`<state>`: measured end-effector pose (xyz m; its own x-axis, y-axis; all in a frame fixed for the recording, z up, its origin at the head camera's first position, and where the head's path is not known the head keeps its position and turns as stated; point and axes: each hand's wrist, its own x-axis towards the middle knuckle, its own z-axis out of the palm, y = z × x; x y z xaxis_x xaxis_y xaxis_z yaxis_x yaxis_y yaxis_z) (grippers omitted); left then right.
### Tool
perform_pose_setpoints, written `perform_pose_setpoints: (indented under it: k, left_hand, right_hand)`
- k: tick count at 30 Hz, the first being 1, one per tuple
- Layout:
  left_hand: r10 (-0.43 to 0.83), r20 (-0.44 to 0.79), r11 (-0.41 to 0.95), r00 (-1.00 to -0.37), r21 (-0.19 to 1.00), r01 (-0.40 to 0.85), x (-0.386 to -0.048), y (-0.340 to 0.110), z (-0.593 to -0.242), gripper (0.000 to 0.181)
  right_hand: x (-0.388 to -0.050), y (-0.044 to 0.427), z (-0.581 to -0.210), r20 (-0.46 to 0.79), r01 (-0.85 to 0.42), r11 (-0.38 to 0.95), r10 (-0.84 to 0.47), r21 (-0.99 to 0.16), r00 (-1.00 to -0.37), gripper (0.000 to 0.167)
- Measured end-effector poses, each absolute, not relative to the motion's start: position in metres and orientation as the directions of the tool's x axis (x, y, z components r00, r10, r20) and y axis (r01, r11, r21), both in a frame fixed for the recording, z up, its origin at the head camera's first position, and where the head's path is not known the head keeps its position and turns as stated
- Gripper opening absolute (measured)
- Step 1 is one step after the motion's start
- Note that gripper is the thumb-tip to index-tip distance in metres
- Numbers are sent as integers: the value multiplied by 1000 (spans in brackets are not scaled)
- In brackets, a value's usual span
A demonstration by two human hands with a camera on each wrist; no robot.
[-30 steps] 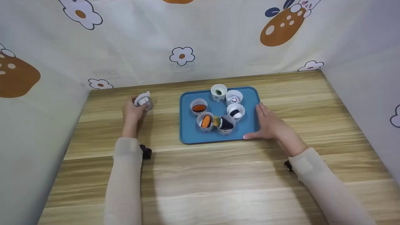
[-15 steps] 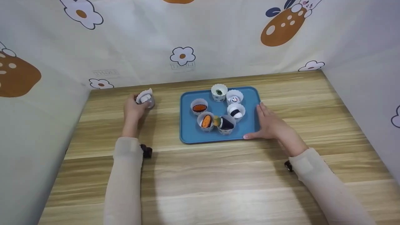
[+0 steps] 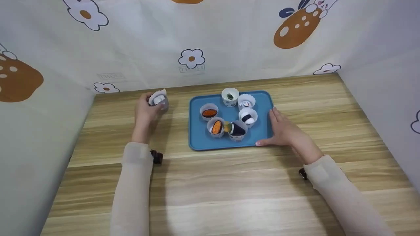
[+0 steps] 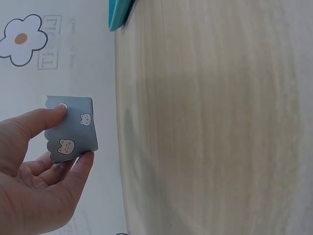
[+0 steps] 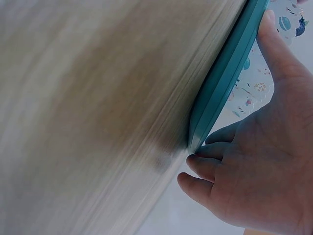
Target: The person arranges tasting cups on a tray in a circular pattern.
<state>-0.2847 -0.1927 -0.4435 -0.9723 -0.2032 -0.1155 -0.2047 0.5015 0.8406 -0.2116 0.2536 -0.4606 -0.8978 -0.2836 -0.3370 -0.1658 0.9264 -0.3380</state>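
Note:
My left hand (image 3: 146, 109) grips a grey-blue paper cup (image 4: 73, 128) printed with small bear faces, thumb on one side and fingers on the other. The cup is off the table, left of the blue tray (image 3: 198, 144). A white piece (image 3: 159, 99) sits inside it; its kind is unclear. My right hand (image 3: 284, 131) rests against the tray's right side, thumb at the near edge and the other fingers along the right edge. On the tray stand several patterned paper cups with sushi-like pieces, among them an orange-topped one (image 3: 216, 127) and a dark cone-shaped one (image 3: 238, 129).
Wood-grain table (image 3: 210, 190) lies under everything. A pale curtain (image 3: 147, 42) with flower prints closes off the back, and further pale panels stand at left and right. Tray cups crowd its middle and right half.
My left hand has moved to the right and slightly away from me, carrying the paper cup toward the tray. The right hand and the tray have stayed put.

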Motion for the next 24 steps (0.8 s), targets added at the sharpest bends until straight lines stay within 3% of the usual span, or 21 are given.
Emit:
perform_pose_setpoints:
  k: [24]
  left_hand:
    - [-64,-49,526,-997,847,-75,-296,-143,-439,54]
  right_hand:
    - [-212,254,-461,-338,-172,927,-288,-334,-896,139]
